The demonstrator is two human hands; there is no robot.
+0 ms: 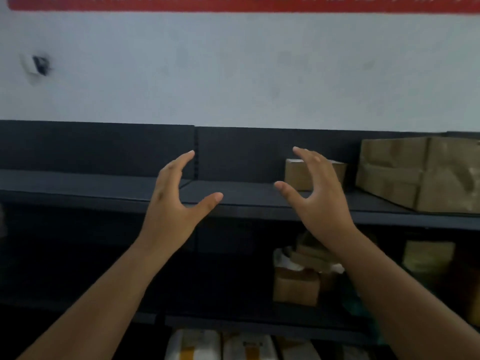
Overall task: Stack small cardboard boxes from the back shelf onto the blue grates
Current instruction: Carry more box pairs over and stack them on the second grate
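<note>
A small cardboard box (298,175) stands on the top board of a dark shelf (241,193), right of its middle. My right hand (319,193) is raised in front of it, fingers spread and empty, covering part of the box. To the left, at the same height, my left hand (174,198) is held up with spread fingers and holds nothing. Both palms face each other across a bare stretch of the shelf board. No blue grates are in view.
A large crumpled cardboard box (420,172) sits at the right end of the top board. Lower shelves hold several small boxes (296,287) and packets (428,258), with white packages (220,346) at the bottom. A white wall with a red banner (233,3) rises behind.
</note>
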